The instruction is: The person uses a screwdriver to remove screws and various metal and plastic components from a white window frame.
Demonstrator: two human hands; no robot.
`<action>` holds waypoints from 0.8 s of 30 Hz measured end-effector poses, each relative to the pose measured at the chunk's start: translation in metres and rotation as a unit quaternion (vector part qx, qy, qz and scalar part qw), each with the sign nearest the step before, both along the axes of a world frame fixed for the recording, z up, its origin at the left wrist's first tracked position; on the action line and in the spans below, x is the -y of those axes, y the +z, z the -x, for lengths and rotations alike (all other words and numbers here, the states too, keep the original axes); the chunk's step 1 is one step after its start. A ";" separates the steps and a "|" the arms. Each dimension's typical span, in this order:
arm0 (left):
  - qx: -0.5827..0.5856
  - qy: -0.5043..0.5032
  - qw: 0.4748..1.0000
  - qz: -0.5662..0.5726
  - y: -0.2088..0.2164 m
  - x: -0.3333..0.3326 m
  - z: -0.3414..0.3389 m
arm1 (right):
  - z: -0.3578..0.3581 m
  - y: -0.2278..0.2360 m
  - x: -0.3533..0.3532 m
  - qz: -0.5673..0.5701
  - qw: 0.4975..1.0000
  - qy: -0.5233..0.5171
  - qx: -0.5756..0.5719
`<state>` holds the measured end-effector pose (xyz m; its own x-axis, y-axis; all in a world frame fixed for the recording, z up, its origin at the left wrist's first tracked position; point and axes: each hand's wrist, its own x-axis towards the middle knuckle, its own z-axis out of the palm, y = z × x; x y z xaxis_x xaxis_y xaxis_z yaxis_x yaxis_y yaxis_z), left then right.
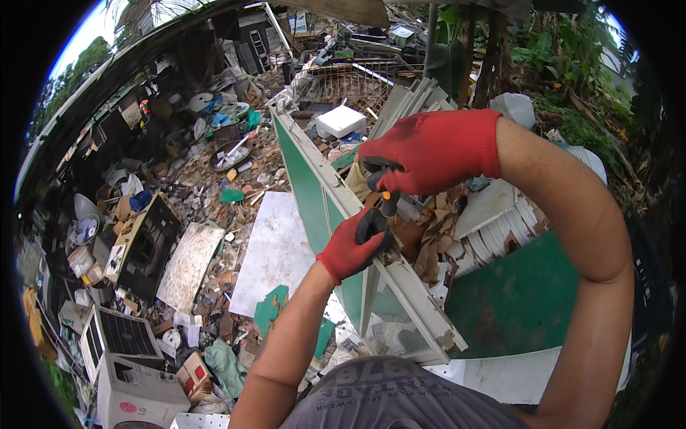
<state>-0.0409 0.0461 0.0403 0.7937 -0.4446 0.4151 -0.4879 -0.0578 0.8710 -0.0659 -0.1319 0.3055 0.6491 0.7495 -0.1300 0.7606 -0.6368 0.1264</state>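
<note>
Green-panelled frame (330,180) running from 11 to 5 o'clock, right hand (429,154) at 2 o'clock, clamped on an orange-and-dark tool (386,195), left hand (356,244) curled at the frame edge, grip unclear, white box (341,121) at 12 o'clock.

Left forearm (286,332) bare, up from lower edge, slanting right; wrist about straight. Left hand (350,247) red-gloved, dark coating on fingers (372,223), curled in, thumb side toward right. Right hand (432,154) higher, also red-gloved, back of hand up, fingers pointing left, bent down and drawn together. Right arm (572,200) bare, arched wide to right, elbow strongly bent, forearm reaching back leftward. Hands near each other, narrow gap between. Torso (386,390) at lower edge, grey shirt.
</note>
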 end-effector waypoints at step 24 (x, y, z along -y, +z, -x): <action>-0.062 -0.062 0.996 0.000 0.005 -0.006 0.000 | 0.000 -0.003 0.002 0.071 0.991 -0.106 0.027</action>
